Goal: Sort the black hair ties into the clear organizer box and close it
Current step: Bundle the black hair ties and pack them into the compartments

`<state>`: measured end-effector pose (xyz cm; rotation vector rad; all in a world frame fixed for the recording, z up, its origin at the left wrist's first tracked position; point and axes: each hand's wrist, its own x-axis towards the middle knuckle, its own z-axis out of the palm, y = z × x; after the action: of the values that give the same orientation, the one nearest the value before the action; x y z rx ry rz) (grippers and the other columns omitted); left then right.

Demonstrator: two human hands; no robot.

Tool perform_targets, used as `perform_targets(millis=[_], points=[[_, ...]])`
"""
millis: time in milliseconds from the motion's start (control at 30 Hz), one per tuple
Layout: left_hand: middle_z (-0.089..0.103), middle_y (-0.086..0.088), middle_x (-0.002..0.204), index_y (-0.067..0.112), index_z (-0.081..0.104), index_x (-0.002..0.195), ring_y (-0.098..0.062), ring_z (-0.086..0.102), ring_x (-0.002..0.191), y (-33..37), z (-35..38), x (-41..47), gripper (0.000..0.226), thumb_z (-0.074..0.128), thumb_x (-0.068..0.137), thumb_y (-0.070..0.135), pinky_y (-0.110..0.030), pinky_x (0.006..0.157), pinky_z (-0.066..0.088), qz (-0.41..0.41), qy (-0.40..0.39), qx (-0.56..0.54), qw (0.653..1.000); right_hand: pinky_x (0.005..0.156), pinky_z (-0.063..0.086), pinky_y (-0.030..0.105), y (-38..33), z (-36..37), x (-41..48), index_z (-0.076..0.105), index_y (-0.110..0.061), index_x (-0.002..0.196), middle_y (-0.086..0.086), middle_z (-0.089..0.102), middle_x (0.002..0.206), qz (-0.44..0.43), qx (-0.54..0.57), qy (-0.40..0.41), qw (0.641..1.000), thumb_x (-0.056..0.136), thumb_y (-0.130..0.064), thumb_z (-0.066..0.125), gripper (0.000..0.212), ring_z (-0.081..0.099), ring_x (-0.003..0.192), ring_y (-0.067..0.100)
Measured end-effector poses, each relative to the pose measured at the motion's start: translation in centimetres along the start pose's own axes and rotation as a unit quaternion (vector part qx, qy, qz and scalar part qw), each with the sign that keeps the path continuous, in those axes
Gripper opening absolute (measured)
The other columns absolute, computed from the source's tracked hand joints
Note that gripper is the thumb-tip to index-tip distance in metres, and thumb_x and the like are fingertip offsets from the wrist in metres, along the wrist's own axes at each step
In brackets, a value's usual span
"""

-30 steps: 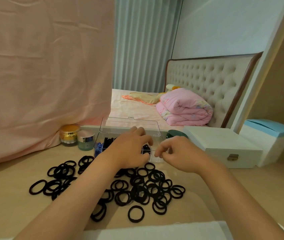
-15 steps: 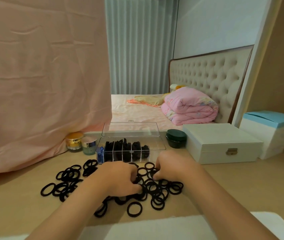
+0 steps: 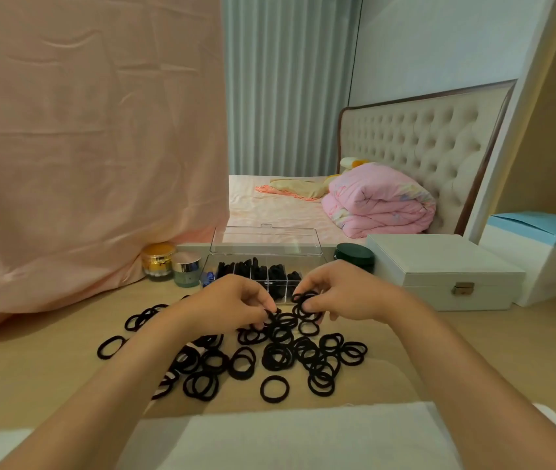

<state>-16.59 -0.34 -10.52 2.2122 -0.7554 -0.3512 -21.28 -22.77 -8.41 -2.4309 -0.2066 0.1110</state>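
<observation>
The black hair ties (image 3: pixel 280 354) lie in a loose heap on the table (image 3: pixel 49 385), just in front of the clear organizer box (image 3: pixel 309 264). The box stands open with its lid (image 3: pixel 266 240) raised at the back, and several of its compartments already hold black ties.

In front of the box, the right hand (image 3: pixel 344 293) has its fingers curled and pinches a small bunch of ties (image 3: pixel 305 305), lifted a little above the heap. The left hand (image 3: pixel 232 305) is beside it, also in front of the box. Its fingers are bent downward and the fingertips pinch ties at the far edge of the heap.

Left of the box stand a gold jar (image 3: pixel 158 262) and a silver-lidded jar (image 3: pixel 186 269), against a pink cloth (image 3: pixel 83 147). Right of the box is a dark green jar (image 3: pixel 354 256), then a white case (image 3: pixel 439 273) with a metal clasp, and farther right a white and blue carton (image 3: pixel 541 256). Behind the box is a bed (image 3: pixel 270 208) with a folded pink quilt (image 3: pixel 378 201).
</observation>
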Motion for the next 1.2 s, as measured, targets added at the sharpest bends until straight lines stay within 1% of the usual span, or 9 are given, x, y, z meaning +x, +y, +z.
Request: perform_targets(millis=[233,367,467,533,667,800,933,1067,1200], points=[[0.071,-0.002,0.084,0.020,0.076,0.097,-0.013,0.069,0.077,-0.2,-0.4,-0.5,0.023,0.061,0.095,0.003,-0.021,0.070,0.055,0.006,-0.033,-0.102,0.994,0.065,0.058,0.027,-0.7,-0.7,-0.8,0.071,-0.016,0.094,0.014,0.072,0.103,0.038,0.011,-0.105,0.994,0.089,0.003,0.063,0.022,0.071,0.075,0.015],[0.072,0.008,0.093,0.030,0.074,0.103,-0.002,0.067,0.079,0.3,1.2,-0.3,0.015,0.072,0.090,0.024,-0.018,0.074,0.051,0.031,-0.065,0.074,0.995,0.058,0.054,0.019,-0.9,1.5,-0.1,0.066,-0.025,0.114,-0.003,0.067,0.096,0.078,-0.149,-0.140,0.976,0.090,-0.014,0.073,0.027,0.069,0.073,0.008],[0.066,0.012,0.097,0.030,0.068,0.109,-0.003,0.062,0.084,0.7,2.4,-0.2,0.022,0.074,0.089,0.032,-0.019,0.074,0.047,0.016,-0.086,0.181,0.980,0.081,0.058,0.028,-0.7,2.8,0.4,0.064,-0.026,0.129,-0.005,0.065,0.107,0.093,-0.219,-0.122,0.964,0.089,-0.024,0.076,0.042,0.066,0.094,0.013],[0.061,0.015,0.094,0.029,0.066,0.112,-0.006,0.060,0.088,1.0,2.8,-0.2,0.023,0.071,0.090,0.033,-0.021,0.073,0.045,0.010,-0.079,0.233,0.969,0.090,0.056,0.031,-0.7,3.0,0.4,0.066,-0.024,0.126,-0.003,0.066,0.113,0.095,-0.246,-0.110,0.958,0.088,-0.025,0.076,0.039,0.064,0.102,0.016],[0.061,0.013,0.097,0.032,0.065,0.117,-0.009,0.056,0.090,1.8,3.0,-0.3,0.025,0.066,0.092,0.037,-0.025,0.070,0.042,0.012,-0.058,0.337,0.940,0.086,0.058,0.033,-1.0,3.0,0.4,0.070,-0.019,0.110,0.000,0.069,0.101,0.094,-0.262,-0.120,0.953,0.088,-0.023,0.074,0.022,0.067,0.095,0.019],[0.067,0.008,0.107,0.030,0.067,0.117,-0.013,0.061,0.097,1.8,2.9,-0.4,0.023,0.062,0.094,0.033,-0.026,0.074,0.046,-0.001,-0.079,0.343,0.936,0.080,0.061,0.032,-0.7,2.6,0.3,0.067,-0.024,0.093,-0.001,0.069,0.094,0.086,-0.225,-0.114,0.964,0.088,-0.014,0.073,0.012,0.069,0.085,0.016],[0.056,0.012,0.091,0.030,0.059,0.107,-0.007,0.053,0.080,1.0,1.8,-0.5,0.009,0.056,0.098,0.029,-0.021,0.067,0.039,-0.002,-0.085,0.276,0.957,0.075,0.062,0.030,-0.8,1.5,0.0,0.071,-0.025,0.101,-0.004,0.072,0.098,0.044,-0.161,-0.082,0.983,0.089,-0.017,0.074,0.015,0.074,0.082,0.015],[0.064,0.011,0.091,0.032,0.059,0.096,-0.003,0.057,0.074,0.3,-1.1,-0.9,0.008,0.057,0.098,0.025,-0.016,0.066,0.042,-0.005,-0.044,0.144,0.989,0.074,0.063,0.033,-1.2,2.0,0.3,0.071,-0.029,0.120,-0.008,0.074,0.098,0.001,-0.053,-0.056,0.997,0.091,-0.016,0.070,0.032,0.074,0.080,0.016],[0.072,0.001,0.099,0.032,0.067,0.103,-0.009,0.064,0.081,-0.6,-1.9,-1.1,0.011,0.064,0.095,0.024,-0.021,0.074,0.051,-0.027,-0.001,0.099,0.995,0.085,0.058,0.027,-0.8,4.8,1.3,0.062,-0.024,0.137,-0.002,0.070,0.117,0.010,-0.166,-0.038,0.985,0.096,-0.020,0.063,0.041,0.068,0.098,0.011]])
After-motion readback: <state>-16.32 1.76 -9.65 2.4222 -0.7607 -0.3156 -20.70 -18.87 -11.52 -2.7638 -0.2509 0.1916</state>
